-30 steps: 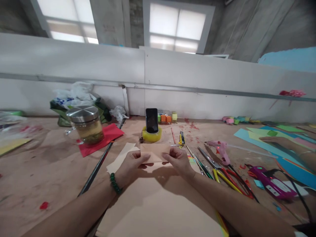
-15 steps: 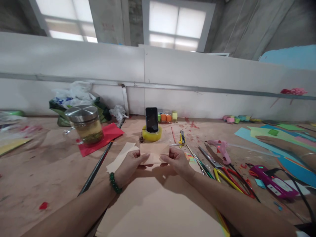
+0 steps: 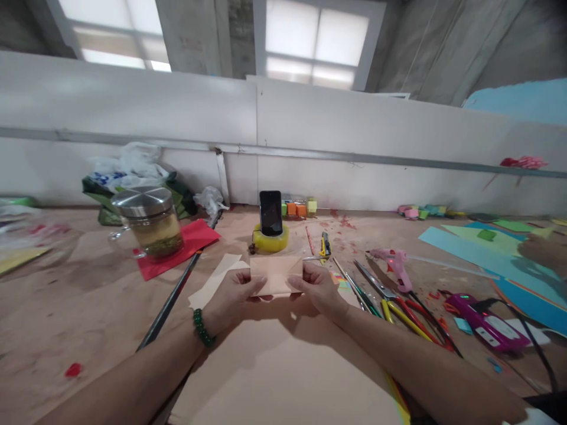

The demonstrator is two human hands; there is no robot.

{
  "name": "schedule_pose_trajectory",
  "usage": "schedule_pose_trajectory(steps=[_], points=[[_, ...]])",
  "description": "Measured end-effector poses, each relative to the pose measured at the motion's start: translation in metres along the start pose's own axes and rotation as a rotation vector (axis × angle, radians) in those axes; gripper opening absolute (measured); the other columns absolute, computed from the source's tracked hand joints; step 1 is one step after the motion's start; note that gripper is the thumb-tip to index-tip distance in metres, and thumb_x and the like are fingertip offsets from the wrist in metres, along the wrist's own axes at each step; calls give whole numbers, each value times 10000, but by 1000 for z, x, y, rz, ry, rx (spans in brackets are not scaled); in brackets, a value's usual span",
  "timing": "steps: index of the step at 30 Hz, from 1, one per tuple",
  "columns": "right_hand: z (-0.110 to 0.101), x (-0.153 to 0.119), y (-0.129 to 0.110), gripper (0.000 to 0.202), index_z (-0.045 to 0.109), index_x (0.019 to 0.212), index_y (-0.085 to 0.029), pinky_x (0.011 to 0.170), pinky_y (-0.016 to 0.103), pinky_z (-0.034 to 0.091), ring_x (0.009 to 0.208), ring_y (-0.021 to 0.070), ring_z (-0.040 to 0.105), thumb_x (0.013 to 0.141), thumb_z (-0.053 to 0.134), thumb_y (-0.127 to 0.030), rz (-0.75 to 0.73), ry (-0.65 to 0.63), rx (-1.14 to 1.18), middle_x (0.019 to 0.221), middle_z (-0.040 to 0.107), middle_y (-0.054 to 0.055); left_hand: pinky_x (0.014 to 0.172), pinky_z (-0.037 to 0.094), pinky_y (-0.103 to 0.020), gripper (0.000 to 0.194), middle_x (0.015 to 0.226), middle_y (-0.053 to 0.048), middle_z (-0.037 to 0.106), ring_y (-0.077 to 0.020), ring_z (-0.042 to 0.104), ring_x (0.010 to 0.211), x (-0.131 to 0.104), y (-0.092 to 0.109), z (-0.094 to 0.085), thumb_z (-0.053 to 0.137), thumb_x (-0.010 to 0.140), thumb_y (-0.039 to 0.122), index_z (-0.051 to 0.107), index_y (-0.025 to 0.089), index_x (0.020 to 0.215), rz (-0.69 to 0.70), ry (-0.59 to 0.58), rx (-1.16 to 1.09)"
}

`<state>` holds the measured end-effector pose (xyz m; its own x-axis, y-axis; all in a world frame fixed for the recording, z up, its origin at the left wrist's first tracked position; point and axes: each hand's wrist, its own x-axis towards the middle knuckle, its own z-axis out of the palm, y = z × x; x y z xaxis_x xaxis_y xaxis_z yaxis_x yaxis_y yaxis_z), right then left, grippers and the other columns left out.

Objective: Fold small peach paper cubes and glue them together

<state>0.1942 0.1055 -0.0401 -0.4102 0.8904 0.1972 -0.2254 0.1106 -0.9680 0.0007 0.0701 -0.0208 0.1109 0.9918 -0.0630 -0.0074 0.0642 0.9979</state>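
Between my two hands, a small folded piece of peach paper [image 3: 277, 271] is held up in front of me. My left hand [image 3: 234, 292], with a green bead bracelet at its wrist, pinches the left edge, thumb on the near face. The right edge is gripped by my right hand [image 3: 319, 290] in the same way. My other fingers are partly hidden behind the paper. Below lies a large stack of peach paper sheets [image 3: 283, 372]. A cut strip of pale paper [image 3: 215, 280] rests beside my left hand.
A phone [image 3: 271, 213] leans in a yellow tape roll [image 3: 271, 241]. To the left stands a glass tea mug [image 3: 155, 224] on red paper. On the right lie scissors [image 3: 381, 283], a pink glue gun [image 3: 396, 265], a purple device [image 3: 487, 324], coloured sheets [image 3: 469, 251] and another person's hand [image 3: 540, 251].
My hands keep the same hold on the folded paper. The other person's arm at the right has pulled back towards the edge of the view. The view has shifted slightly.
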Motion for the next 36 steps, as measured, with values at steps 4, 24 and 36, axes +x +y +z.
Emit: schedule_pose_trajectory(steps=[4,24,36], points=[[-1,-2,-3,299,647,727,-157,423,191,499,466,82,534,658,771,-419,-9,-22,-4,615,605,-23,571,500,-256,490,729,-77,709,-175,654,620,1,-2,-1,799,565,541,726,112,792,-10,-26,-18],[0,0,2,409,624,943,-181,442,214,537,488,94,561,694,735,-485,-81,22,-56,661,647,-16,499,463,-195,467,694,-64,706,-185,688,639,-1,4,2,825,528,544,685,120,664,-96,8,-105],[-3,1,6,376,599,990,-195,581,286,607,630,144,644,752,690,-472,-142,59,-105,745,675,1,483,413,-207,397,690,-60,720,-192,665,649,-4,7,6,805,552,509,714,144,678,-36,15,-66]])
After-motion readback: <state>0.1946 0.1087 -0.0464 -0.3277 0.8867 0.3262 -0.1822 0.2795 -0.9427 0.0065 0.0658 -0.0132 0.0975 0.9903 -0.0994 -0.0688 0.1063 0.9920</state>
